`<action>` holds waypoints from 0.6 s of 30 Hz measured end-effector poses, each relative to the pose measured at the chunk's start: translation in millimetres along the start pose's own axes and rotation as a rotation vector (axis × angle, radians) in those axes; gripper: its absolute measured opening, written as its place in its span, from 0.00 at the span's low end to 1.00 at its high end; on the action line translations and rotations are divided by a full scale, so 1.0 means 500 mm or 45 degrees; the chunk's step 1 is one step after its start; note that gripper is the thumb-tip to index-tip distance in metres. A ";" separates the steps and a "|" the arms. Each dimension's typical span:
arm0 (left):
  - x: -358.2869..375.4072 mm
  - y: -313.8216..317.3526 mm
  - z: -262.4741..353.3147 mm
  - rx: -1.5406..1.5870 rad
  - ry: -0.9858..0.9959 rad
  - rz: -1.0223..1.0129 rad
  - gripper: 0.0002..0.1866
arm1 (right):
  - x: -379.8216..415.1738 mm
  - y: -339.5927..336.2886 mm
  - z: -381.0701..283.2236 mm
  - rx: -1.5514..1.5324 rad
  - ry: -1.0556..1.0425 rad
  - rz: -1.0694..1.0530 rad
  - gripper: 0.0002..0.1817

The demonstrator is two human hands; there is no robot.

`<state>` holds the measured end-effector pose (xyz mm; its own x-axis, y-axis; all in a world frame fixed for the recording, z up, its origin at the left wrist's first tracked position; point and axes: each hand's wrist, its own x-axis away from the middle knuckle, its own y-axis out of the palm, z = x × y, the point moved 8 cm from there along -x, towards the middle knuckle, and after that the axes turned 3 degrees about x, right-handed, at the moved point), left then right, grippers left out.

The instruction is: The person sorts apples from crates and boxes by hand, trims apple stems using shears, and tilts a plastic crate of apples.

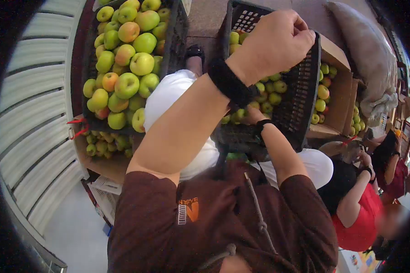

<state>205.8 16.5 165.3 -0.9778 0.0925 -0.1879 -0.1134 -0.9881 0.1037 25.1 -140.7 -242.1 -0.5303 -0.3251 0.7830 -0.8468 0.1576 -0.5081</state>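
Observation:
My left hand (278, 43) is raised across the black plastic crate (300, 86), its fingers curled closed. What they hold, if anything, is hidden. A black band (230, 84) circles that wrist and covers part of the crate. Lower down, my right hand (252, 117) reaches into the same crate, with its fingers bent against an apple (254, 105) among several others. The left wristband partly covers these fingers. Green and yellowish apples (274, 98) lie in the bottom of this crate.
A second black crate (175, 41), heaped with green-red apples (127, 85), stands at the left. Cardboard boxes (339, 91) of apples and a large sack (364, 50) are at the right. White slatted panels (36, 109) border the left. Another person in red (357, 223) sits at lower right.

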 end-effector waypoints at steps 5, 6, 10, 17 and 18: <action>0.001 0.029 -0.013 -0.254 -0.009 -0.197 0.13 | 0.015 -0.036 -0.016 -0.089 0.029 -0.039 0.31; 0.002 0.034 -0.009 -0.330 0.035 -0.225 0.13 | 0.042 -0.073 -0.040 -0.354 0.023 0.017 0.30; 0.024 0.063 -0.024 -0.565 0.082 -0.404 0.15 | 0.113 -0.154 -0.080 -1.534 -0.088 -0.010 0.26; 0.104 0.158 -0.100 -0.650 0.022 -1.050 0.28 | 0.322 -0.325 -0.198 -2.743 -0.396 0.052 0.28; 0.115 0.172 -0.099 -0.573 -0.094 -1.119 0.28 | 0.340 -0.336 -0.199 -2.799 -0.458 0.063 0.29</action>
<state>148.6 -69.2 115.2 -0.5879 0.8078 0.0425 -0.7416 -0.5173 -0.4270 73.1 -129.5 12.4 -0.7359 -0.3543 0.5770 0.3224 0.5660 0.7588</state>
